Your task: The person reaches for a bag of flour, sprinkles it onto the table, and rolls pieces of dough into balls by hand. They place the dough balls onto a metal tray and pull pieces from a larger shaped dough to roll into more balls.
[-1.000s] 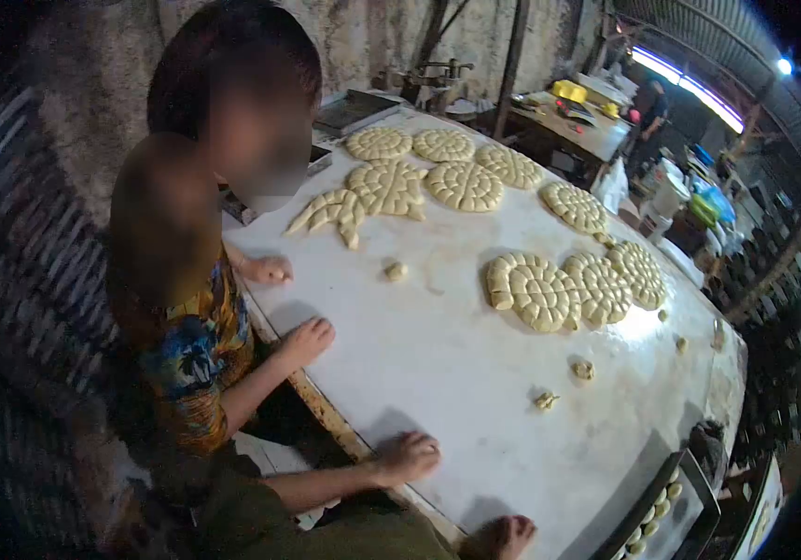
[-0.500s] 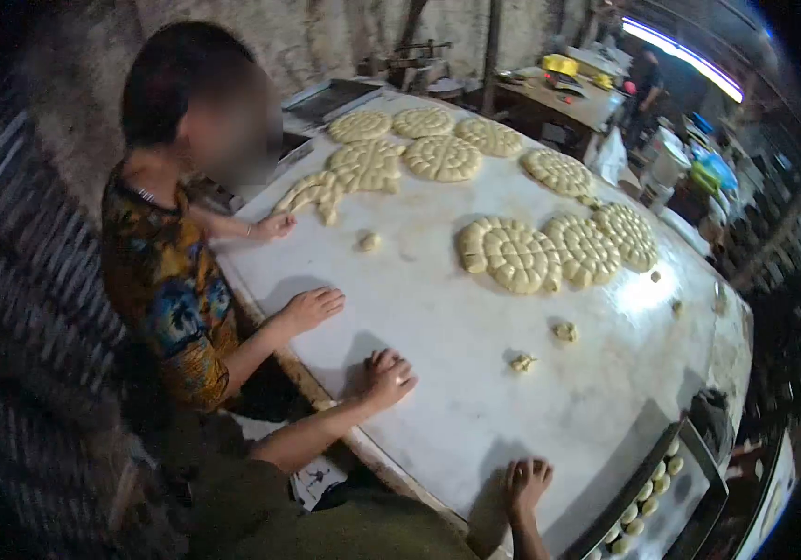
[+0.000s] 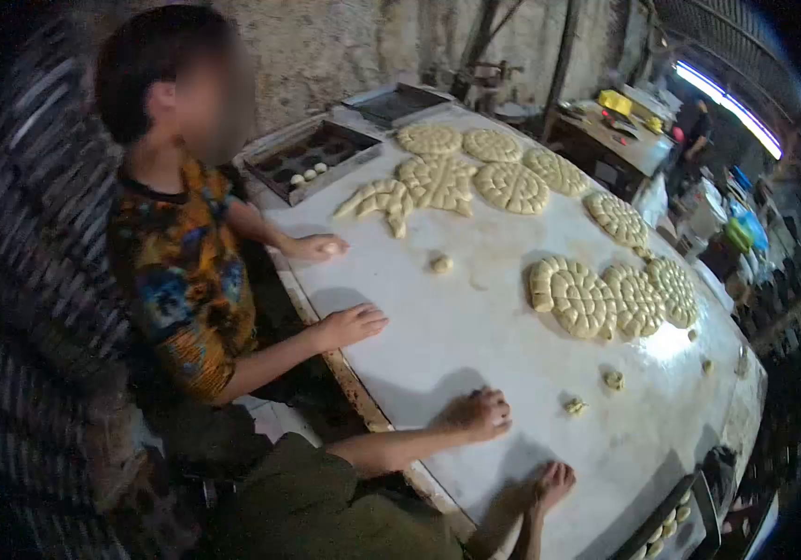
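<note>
My left hand [image 3: 486,415] rests on the white tabletop [image 3: 475,336] with its fingers curled down; anything beneath the palm is hidden. Just to its right, nearer the front edge, my right hand [image 3: 555,485] is also curled against the surface, its contents out of sight. Two small dough scraps, one [image 3: 576,406] close by and another [image 3: 614,380] farther off, lie beyond my hands. A rounded dough lump [image 3: 441,264] sits mid-table. At the lower right, a dark-rimmed tray [image 3: 643,534] holds several dough balls [image 3: 669,528], partly cut off by the frame.
A co-worker at the left has one hand [image 3: 354,324] flat on the table and another [image 3: 318,247] near the edge. Several large scored dough rounds [image 3: 512,187] lie farther back. A dark tray [image 3: 335,145] with pale balls stands at the back left, a second tray [image 3: 398,103] behind.
The view has swung left, bringing the back-left tray with pale balls into sight. My left hand has moved right across the table, closer to my right hand. Both hands stay curled.
</note>
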Motion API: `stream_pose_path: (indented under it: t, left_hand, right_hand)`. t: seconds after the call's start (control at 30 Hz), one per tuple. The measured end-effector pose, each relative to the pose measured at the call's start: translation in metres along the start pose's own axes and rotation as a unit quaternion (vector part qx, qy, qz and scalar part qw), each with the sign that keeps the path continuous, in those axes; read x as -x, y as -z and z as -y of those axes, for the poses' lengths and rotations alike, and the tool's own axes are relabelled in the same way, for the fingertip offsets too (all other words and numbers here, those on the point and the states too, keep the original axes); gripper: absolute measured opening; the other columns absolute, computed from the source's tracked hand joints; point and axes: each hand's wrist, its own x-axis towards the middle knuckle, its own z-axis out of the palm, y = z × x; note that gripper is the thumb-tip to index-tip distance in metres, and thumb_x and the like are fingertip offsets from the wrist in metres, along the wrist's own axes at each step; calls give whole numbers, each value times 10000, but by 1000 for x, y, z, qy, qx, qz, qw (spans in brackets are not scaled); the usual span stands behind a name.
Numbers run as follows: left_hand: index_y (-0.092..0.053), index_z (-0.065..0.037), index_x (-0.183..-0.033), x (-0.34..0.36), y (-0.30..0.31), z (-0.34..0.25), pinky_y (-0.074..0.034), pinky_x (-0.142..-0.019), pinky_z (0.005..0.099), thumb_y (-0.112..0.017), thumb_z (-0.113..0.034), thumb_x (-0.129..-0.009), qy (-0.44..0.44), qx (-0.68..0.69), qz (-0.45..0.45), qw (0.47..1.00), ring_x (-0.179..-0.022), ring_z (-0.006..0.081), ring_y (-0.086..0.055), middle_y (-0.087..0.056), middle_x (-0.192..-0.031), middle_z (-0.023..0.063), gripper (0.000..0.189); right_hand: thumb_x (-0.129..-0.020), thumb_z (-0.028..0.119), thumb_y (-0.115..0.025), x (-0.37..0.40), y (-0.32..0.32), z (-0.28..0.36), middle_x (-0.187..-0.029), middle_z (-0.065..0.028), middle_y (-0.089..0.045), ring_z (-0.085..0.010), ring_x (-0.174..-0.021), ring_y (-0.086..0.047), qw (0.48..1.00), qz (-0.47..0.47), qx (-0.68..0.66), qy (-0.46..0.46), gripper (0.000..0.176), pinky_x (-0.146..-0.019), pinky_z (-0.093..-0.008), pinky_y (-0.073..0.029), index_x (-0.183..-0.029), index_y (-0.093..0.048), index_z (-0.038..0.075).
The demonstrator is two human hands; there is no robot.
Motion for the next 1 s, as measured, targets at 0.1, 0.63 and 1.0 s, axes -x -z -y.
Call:
stream_pose_path:
  t: [0.1,0.63,1.0]
  left_hand:
    - [-584,-96,-761,39,-30,10,-452,-766,405,-636,-152,-745,-195,90,-27,976,-833,259,-525,-546,-805,80,78]
    - [-559,-38,-721,-4,-31,69,-397,-796,479,-582,-164,-755,-208,-75,-67,973,-825,345,-504,-548,-857,144,132]
    - [-580,-33,-809,9,-21,27,-395,-835,458,-613,-114,-750,-64,-42,21,997,-910,330,-484,-534,-931,118,105]
  right_hand:
    - [-902,244,-459,61,-17,41,-1125,-171,-533,-337,-1112,-449,945,47,-304,-109,259,-972,-408,-368,-936,-605,33]
    - [-761,205,-577,95,72,65,-1002,-101,-520,-290,-970,-471,990,-55,121,-51,177,-849,-432,-371,-913,-556,117]
    - [-718,180,-616,134,69,92,-1052,-110,-534,-302,-1042,-498,973,122,195,-5,322,-787,-440,-463,-1014,-522,95]
